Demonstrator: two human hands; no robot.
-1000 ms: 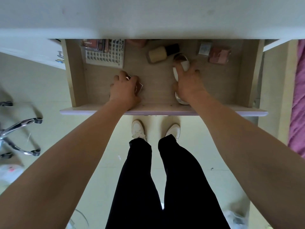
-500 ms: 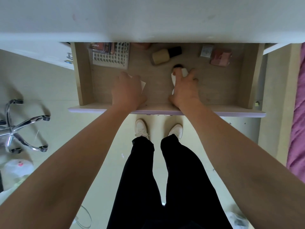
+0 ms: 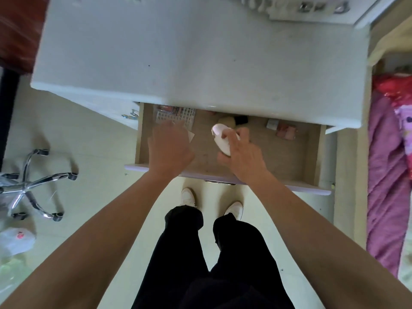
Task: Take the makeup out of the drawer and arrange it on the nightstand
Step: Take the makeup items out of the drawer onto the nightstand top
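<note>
Nightstand top (image 3: 200,63): one white bench surface, bare across its middle and front, with blurred small items only along its far edge; its front lip overhangs the back of the drawer.
Bed (image 3: 388,175): one, with pink and red covers, just beside the nightstand's right side.
Drawer (image 3: 312,157): one, pulled out toward the person, wooden floor open between and to the right of the hands; its lilac front edge runs under both wrists.
Chair base (image 3: 29,184): one chrome star base with castors, on the pale floor well apart to the left.
Legs and shoes: two black trouser legs and two white shoes on the floor below the drawer front.
Left hand (image 3: 170,148): one, palm down and raised over the drawer's left half, fingers curled round a small pale card-like item (image 3: 191,136) of which only a corner shows; what it is I cannot tell.
Right hand (image 3: 243,156): one, closed round a white oval makeup case (image 3: 220,139), lifted off the drawer floor and tilted.
Lash tray (image 3: 176,114): one flat white grid sheet at the back left corner, a reddish packet lying on it.
Foundation bottle (image 3: 234,121): one, beige with black cap, lying on its side at the back centre.
Pink compact (image 3: 286,132): one, back right, with one small white box (image 3: 272,124) just beside it.
</note>
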